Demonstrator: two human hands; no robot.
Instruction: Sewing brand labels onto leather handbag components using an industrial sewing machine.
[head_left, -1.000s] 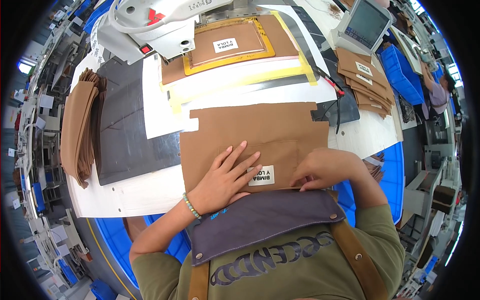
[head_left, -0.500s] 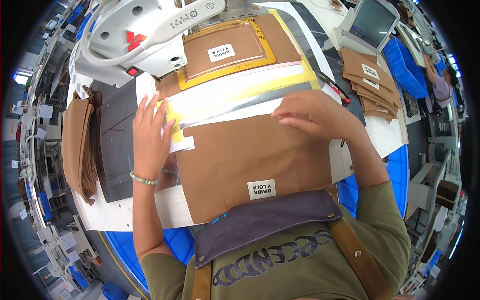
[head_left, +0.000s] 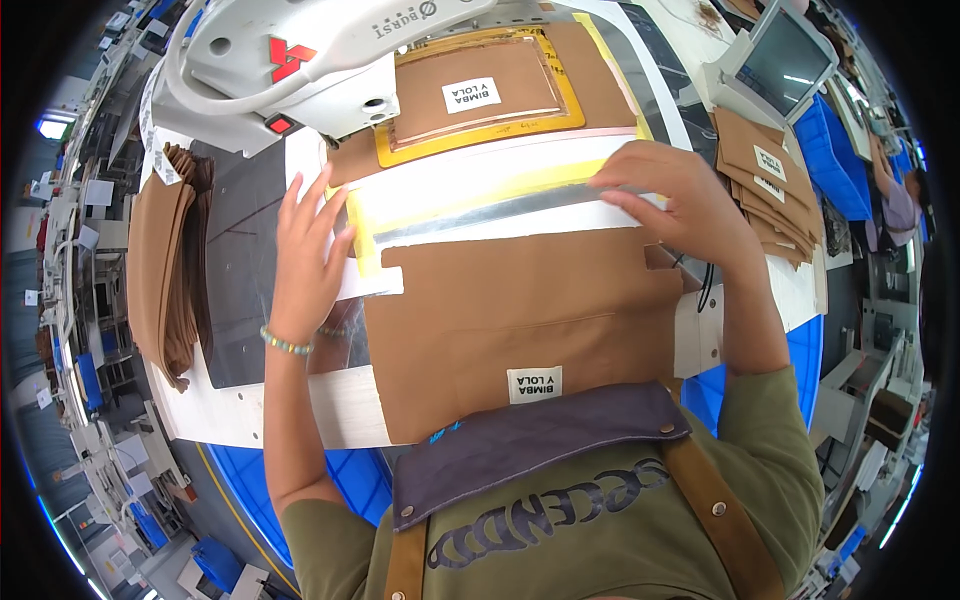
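My left hand (head_left: pixel 312 258) has its fingers spread, resting beside the yellow-taped left edge of a clear sheet (head_left: pixel 362 225). It holds nothing. My right hand (head_left: pixel 680 195) hovers around the right end of the sheet's yellow tape strip, thumb apart from the loosely bent fingers, and nothing shows in it. Between my forearms lies a brown fabric panel (head_left: pixel 520 290) with a notch at each upper corner and a white label near my apron. Farther off, a yellow frame (head_left: pixel 482 143) surrounds another labelled brown piece (head_left: pixel 520 85) beside the sewing machine head (head_left: pixel 300 75).
Folded brown pieces (head_left: pixel 160 270) stand in a stack at the left. More labelled brown pieces (head_left: pixel 745 140) are piled on the right, near a screen (head_left: pixel 785 60) and a blue bin (head_left: pixel 835 150). Another person (head_left: pixel 900 205) is at the far right.
My right hand has moved off the brown panel's upper edge, up and to the right, baring the panel's right notch. My left hand stays by the taped edge.
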